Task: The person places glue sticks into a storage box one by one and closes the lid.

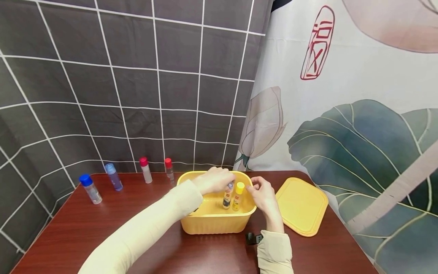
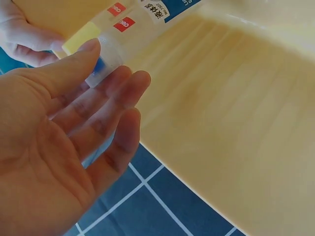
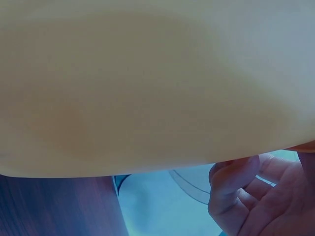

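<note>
A yellow plastic bin (image 1: 216, 225) stands on the table. Over it reaches my left hand (image 1: 216, 180), pinching the capped top of a glue bottle (image 1: 227, 200) between thumb and fingertips. In the left wrist view that clear cap (image 2: 104, 64) has blue inside it. Beside this bottle, within the bin, is an upright glue bottle with a yellow cap (image 1: 237, 201). My right hand (image 1: 265, 196) grips the bin's right rim; its curled fingers (image 3: 229, 189) show at the edge in the right wrist view.
Left of the bin stand a blue-capped bottle (image 1: 91, 189), a light-blue bottle (image 1: 114, 178) and two red-capped bottles, one white (image 1: 146, 171), one clear (image 1: 169, 171). A yellow lid (image 1: 302, 206) lies to the right. Behind the table (image 1: 143, 224) hang a grey grid cloth and a flowered cloth.
</note>
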